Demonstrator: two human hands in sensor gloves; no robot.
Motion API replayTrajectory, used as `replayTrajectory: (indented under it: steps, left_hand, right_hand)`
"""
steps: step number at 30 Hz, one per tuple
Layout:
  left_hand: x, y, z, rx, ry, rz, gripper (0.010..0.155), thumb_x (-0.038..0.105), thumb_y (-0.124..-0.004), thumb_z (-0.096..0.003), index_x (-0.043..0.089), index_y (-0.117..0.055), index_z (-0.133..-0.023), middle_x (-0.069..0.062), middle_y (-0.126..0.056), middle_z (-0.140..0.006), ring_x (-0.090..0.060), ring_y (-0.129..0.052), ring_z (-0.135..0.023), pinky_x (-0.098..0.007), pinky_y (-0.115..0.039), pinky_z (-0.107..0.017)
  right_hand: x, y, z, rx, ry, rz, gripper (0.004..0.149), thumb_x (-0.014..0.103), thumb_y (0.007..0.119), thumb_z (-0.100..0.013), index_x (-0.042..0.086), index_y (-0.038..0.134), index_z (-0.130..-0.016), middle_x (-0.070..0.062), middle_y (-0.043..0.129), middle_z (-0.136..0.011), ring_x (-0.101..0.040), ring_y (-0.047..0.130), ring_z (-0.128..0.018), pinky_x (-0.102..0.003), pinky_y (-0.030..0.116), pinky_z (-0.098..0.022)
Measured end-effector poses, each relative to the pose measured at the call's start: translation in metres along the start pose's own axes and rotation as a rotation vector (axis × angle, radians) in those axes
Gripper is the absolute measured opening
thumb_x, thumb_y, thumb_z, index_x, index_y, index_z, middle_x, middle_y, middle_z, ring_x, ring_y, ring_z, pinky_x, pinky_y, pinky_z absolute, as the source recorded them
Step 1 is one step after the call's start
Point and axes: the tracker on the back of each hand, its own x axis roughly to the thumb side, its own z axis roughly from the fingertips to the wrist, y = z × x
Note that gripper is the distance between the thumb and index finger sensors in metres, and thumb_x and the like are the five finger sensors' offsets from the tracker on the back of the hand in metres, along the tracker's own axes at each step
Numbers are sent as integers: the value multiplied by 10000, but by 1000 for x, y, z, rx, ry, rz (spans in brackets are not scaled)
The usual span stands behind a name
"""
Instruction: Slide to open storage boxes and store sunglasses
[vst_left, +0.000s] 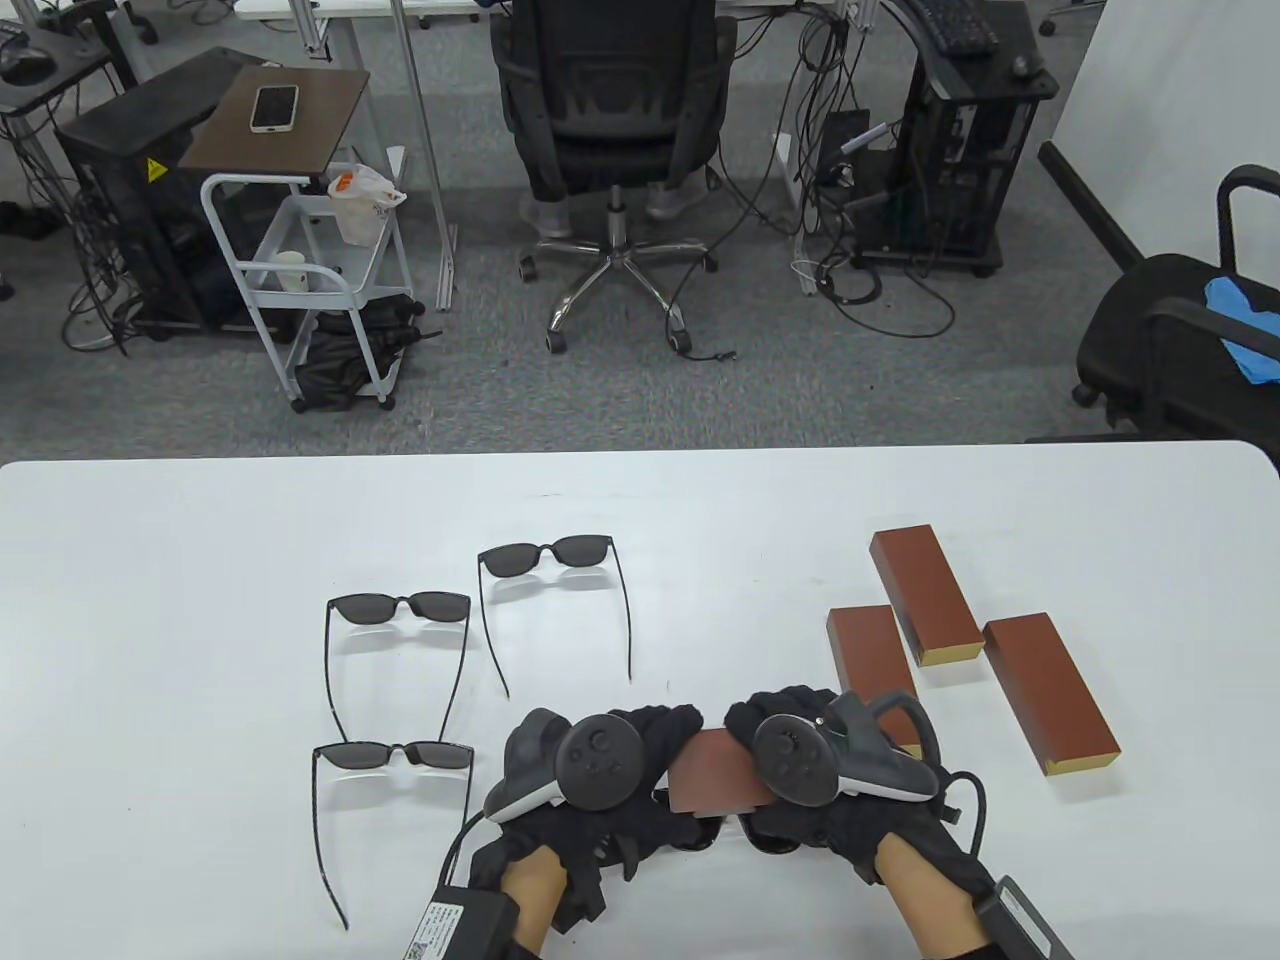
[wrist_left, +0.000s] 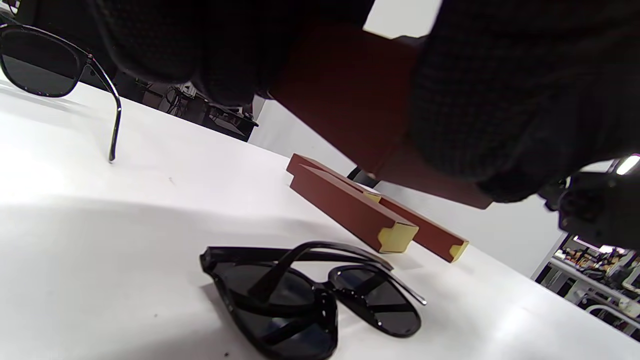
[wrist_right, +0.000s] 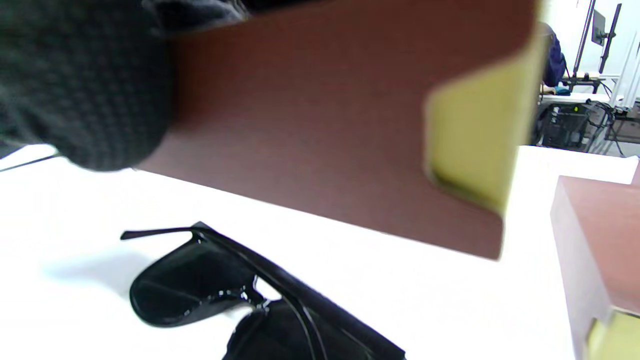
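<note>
Both hands hold one brown box over the counter.
Left hand (vst_left: 590, 770) and right hand (vst_left: 800, 760) grip opposite ends of the box (vst_left: 715, 775), likely to slide it open. Only the wrist views show folded sunglasses (wrist_left: 310, 295) beneath; three open pairs (vst_left: 400, 610) and three boxes (vst_left: 925, 595) lie beyond on the counter (vst_left: 150, 560).

A black office chair (vst_left: 610, 120) stands at twelve o'clock. A white cart (vst_left: 300, 290) is at ten o'clock, with a phone (vst_left: 274, 107) on its brown top.
</note>
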Motion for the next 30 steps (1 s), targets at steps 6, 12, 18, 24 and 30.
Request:
replayTrajectory:
  steps: [6,12,18,24,30]
  left_hand:
    - [-10,10,5,-5,17,68,937,511,-991,-303,235,-562,-1088,-85,-681,-1082,-335,-780,-932,-552,-730,-637]
    - [-12,19,9,-23,18,110,936,487,-1000,-303,246,-559,-1092,-78,-673,-1096,-333,-769,-952,-552,-726,-644]
    - [-16,21,12,-35,20,132,935,475,-1008,-303,259,-557,-1093,-65,-666,-1104,-327,-764,-963,-556,-721,-651]
    - [-24,21,13,-24,40,146,933,479,-1021,-297,303,-563,-1091,-50,-673,-1109,-302,-777,-972,-565,-719,-650]
    - [-29,24,16,-24,72,110,932,474,-1013,-303,307,-550,-1095,-45,-658,-1118,-300,-764,-987,-572,-712,-653]
  right_hand:
    - [-32,1,24,-156,35,-121,932,549,951,-189,252,506,-951,-112,493,-1050,-400,527,-952,-540,517,-711]
    - [-55,11,41,-194,72,-363,924,535,956,-204,261,497,-958,-114,499,-1054,-411,542,-951,-553,532,-703]
    - [-59,18,40,-142,54,-553,913,447,981,-222,269,476,-962,-110,527,-1045,-378,651,-917,-525,602,-680]
    - [-61,19,38,-160,69,-587,901,411,1014,-192,277,538,-945,-101,619,-1005,-349,732,-869,-500,648,-660]
    - [-68,19,40,-160,102,-593,886,375,1015,-204,283,537,-944,-92,612,-1009,-348,725,-875,-497,646,-663]
